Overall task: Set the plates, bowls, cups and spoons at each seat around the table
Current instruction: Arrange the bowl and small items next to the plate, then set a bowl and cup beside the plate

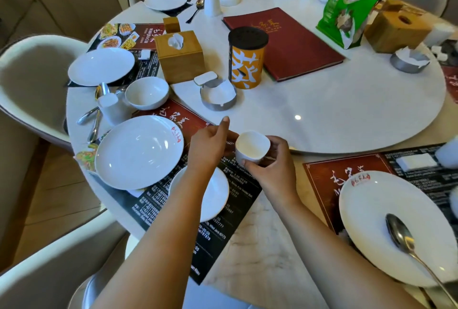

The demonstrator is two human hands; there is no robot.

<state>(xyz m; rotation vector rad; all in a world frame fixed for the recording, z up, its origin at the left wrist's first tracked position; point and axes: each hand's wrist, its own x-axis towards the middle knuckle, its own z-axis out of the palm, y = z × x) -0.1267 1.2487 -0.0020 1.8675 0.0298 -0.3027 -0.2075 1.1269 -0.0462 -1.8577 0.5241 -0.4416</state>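
A white cup [251, 148] is held over the tabletop [322, 115], just nearer than the orange canister [246, 59].

The cup is grasped by right-hand fingers [270, 159]; the left hand [210, 146] is loosely curled, holding nothing. Six plates are counted, one [138, 151] left of the canister. "MAO JIA CAI" is read on a placemat [146, 34].

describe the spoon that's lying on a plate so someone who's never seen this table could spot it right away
Start at the big round white turntable in the middle of the table, then drop to the near right edge, where a large white plate sits on a red placemat. The metal spoon lies across that plate, bowl up, handle running off toward the bottom right corner. It is the only spoon resting on a plate; the others lie on the tabletop.
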